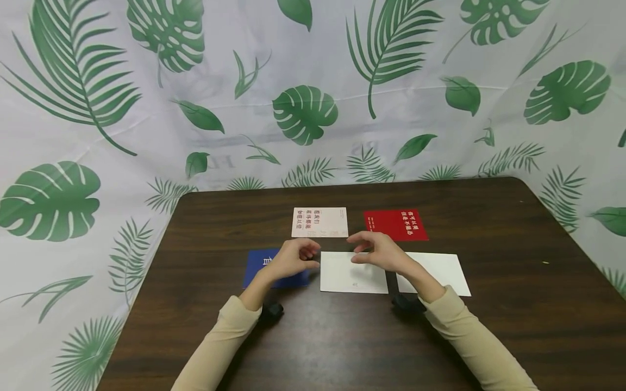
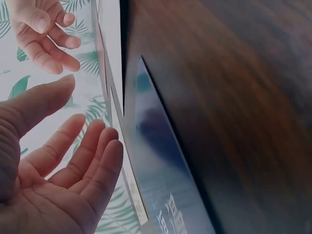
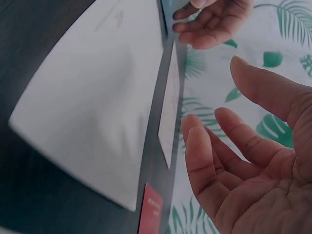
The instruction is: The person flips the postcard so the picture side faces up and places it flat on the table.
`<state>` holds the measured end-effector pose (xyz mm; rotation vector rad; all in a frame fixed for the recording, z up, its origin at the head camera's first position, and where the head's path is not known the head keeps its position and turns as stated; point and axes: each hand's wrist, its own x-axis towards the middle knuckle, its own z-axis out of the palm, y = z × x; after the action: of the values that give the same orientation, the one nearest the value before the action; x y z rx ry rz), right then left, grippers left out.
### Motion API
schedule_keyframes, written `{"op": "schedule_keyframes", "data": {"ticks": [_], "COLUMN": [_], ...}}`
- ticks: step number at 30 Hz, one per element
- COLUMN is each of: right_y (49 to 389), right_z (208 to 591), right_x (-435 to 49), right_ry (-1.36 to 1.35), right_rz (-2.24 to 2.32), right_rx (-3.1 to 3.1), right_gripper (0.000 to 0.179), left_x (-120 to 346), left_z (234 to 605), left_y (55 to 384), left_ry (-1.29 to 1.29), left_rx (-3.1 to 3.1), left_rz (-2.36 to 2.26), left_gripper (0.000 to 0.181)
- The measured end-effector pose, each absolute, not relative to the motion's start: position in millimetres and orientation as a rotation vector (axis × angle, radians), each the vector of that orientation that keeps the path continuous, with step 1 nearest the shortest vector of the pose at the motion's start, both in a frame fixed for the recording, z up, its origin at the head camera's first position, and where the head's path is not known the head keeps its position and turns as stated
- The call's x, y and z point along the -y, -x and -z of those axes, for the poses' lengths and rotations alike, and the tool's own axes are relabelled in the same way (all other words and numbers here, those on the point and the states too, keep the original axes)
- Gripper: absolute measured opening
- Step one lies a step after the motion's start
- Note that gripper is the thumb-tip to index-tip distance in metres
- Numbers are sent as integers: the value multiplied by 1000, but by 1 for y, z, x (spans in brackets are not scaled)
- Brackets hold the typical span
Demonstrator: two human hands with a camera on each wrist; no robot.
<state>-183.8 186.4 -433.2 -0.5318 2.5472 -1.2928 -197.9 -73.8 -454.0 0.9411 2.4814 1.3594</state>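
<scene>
While head view part-hides blue card (image 1: 255,263), left wrist's shows reflections; left fingers (image 2: 107,170), right fingers (image 3: 200,161) wide, empty

**Chinese Print on Your Cards**

Near the head view's centre, your pale card (image 1: 320,222) read 愿我们, 最终都能, 如愿以偿. Right of centre, your red card (image 1: 395,225) showed 你可以 and 但是不能, the rest blurred. Left of centre, your blue card (image 1: 255,267) bore unreadable white writing; the cloth (image 1: 254,125) above, faint letters.

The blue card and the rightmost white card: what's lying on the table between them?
Another white card lies between the blue card and the rightmost white card. The head view shows it.
</scene>
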Motion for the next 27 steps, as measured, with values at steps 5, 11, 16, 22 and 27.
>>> {"op": "schedule_keyframes", "data": {"ticks": [5,11,16,22,27], "right_y": [183,180,179,179,179], "right_z": [436,440,446,452,454], "right_x": [-196,-207,-214,-218,-221], "right_ry": [502,485,459,442,411], "right_rz": [1261,1260,1243,1218,1222], "right_rx": [-2569,-2584,-2612,-2656,-2663], "right_gripper": [48,50,49,47,46], "left_x": [65,58,56,52,50], "left_z": [455,456,457,459,459], "left_y": [200,201,204,207,208], "left_ry": [-968,-964,-979,-1014,-1034], "left_rx": [-2515,-2530,-2538,-2587,-2604], "left_rz": [-1299,-1246,-1220,-1140,-1094], "left_gripper": [36,40,41,42,42]}}
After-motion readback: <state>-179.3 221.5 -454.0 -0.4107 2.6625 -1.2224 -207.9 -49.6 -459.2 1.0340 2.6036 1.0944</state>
